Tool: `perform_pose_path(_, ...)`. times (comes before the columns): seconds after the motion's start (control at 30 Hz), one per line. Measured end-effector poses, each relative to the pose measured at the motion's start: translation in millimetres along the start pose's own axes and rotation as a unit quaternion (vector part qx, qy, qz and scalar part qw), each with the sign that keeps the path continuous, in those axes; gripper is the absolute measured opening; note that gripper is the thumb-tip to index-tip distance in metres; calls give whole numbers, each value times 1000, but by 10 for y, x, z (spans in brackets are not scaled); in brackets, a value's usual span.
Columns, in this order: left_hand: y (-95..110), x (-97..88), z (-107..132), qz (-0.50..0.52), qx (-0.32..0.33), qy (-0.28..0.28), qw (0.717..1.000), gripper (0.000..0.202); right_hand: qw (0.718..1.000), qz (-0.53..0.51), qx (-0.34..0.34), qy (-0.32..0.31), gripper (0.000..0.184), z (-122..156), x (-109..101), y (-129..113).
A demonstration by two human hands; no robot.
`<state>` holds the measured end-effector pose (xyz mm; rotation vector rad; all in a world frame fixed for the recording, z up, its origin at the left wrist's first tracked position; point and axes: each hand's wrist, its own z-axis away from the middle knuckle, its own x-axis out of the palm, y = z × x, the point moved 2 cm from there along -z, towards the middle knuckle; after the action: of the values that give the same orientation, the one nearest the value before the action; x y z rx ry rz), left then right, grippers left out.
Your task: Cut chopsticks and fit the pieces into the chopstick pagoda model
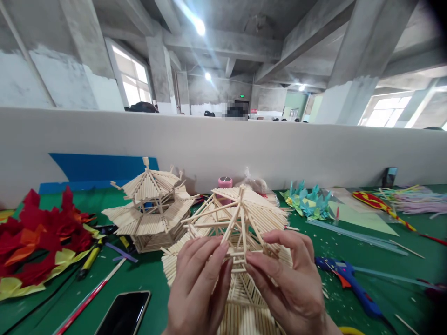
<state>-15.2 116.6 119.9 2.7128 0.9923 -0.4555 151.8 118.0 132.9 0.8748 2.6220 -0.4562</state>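
Note:
In front of me stands a pavilion model (241, 204) built of thin wooden sticks, its upper roof partly covered and partly bare frame. My left hand (200, 281) and my right hand (291, 274) are at the near side of that roof, fingers pinched. Between the fingertips runs a short wooden stick (238, 254), lying crosswise at the open frame, with one end in each hand. Whether it touches the frame I cannot tell. Behind to the left sits another stick pavilion (148, 204), with its roofs covered and a small finial on top.
A blue hot glue gun (356, 284) lies at the right, near clear glue sticks (359, 235). Front left is a phone (124, 314); beyond it are a yellow marker (91, 260) and red paper shapes (35, 232). A white partition (314, 149) borders the green table (279, 223).

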Motion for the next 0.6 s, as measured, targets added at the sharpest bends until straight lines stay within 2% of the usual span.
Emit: perform_pose_path(0.6,20,-4,-32,-3,-1,10,1000,31,1000,-2,-10,-1,20,-57,11,-30)
